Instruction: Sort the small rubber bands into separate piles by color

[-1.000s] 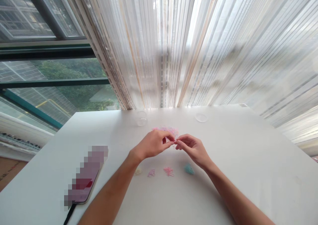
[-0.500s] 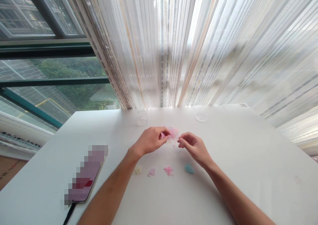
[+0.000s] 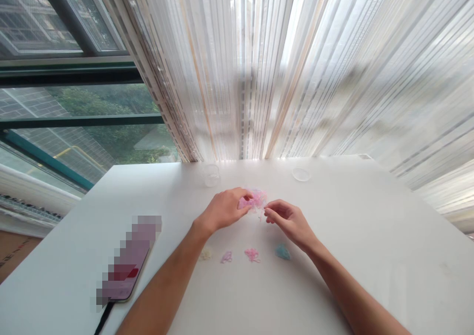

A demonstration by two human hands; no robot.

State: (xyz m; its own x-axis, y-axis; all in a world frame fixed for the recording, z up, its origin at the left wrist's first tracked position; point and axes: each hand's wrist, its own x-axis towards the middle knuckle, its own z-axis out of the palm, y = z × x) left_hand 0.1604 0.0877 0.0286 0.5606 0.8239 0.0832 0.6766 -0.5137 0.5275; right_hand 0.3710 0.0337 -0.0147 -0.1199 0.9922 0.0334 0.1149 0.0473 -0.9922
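A loose heap of small pink and lilac rubber bands [image 3: 256, 200] lies mid-table. My left hand [image 3: 225, 207] is at the heap's left side, thumb and forefinger apart and touching its edge. At the right edge, my right hand [image 3: 287, 216] has thumb and forefinger pinched together; whatever is between the tips is too small to make out. Nearer me, sorted by colour, lie a pale yellow bunch [image 3: 206, 253] partly beside my left forearm, a lilac bunch [image 3: 226, 257], a pink bunch [image 3: 252, 255] and a blue bunch [image 3: 283, 251].
A clear round container [image 3: 212, 176] stands behind my left hand, and a clear lid [image 3: 300, 175] lies further right. On the left is a phone [image 3: 128, 266] with a black cable. The white table [image 3: 370, 236] ends at a striped curtain [image 3: 259, 78].
My left thumb and forefinger have parted slightly, and more of the heap shows between my hands. My right hand has shifted very slightly down and left, still pinched.
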